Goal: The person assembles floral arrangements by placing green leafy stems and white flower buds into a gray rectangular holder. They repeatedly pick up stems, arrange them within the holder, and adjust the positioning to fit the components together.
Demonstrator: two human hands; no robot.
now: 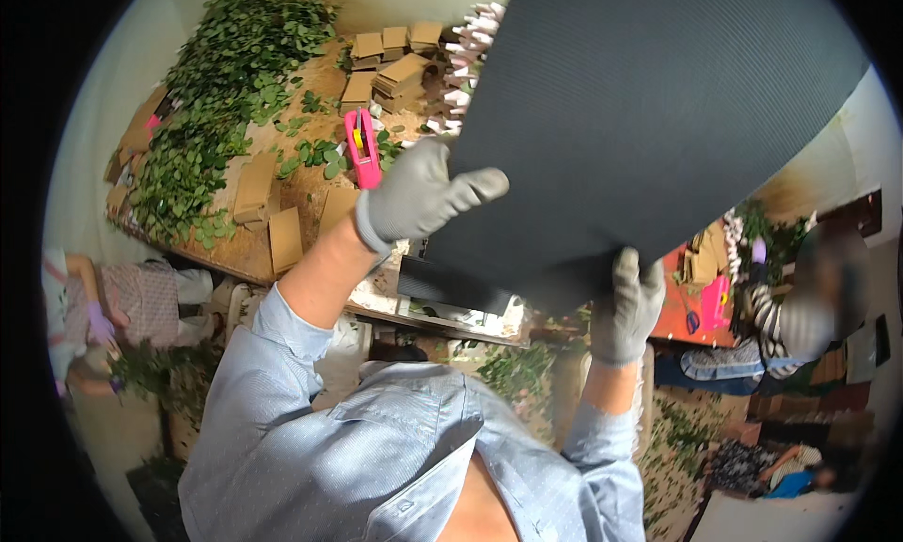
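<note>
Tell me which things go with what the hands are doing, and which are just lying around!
In use:
big dark sheet, held by the left hand and right hand

Just lying about, it seems:
pink tape dispenser near the left hand
cardboard pieces
green leaves

forearms [324, 277] raised — well apart, gloved left hand [419, 196] angled inward, gloved right hand [628, 305] upright, both partly curled

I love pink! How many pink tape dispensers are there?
2: a dispenser on the wooden table, another on the red table. Others may be hidden; the leftmost pink bit is unclear.
</note>
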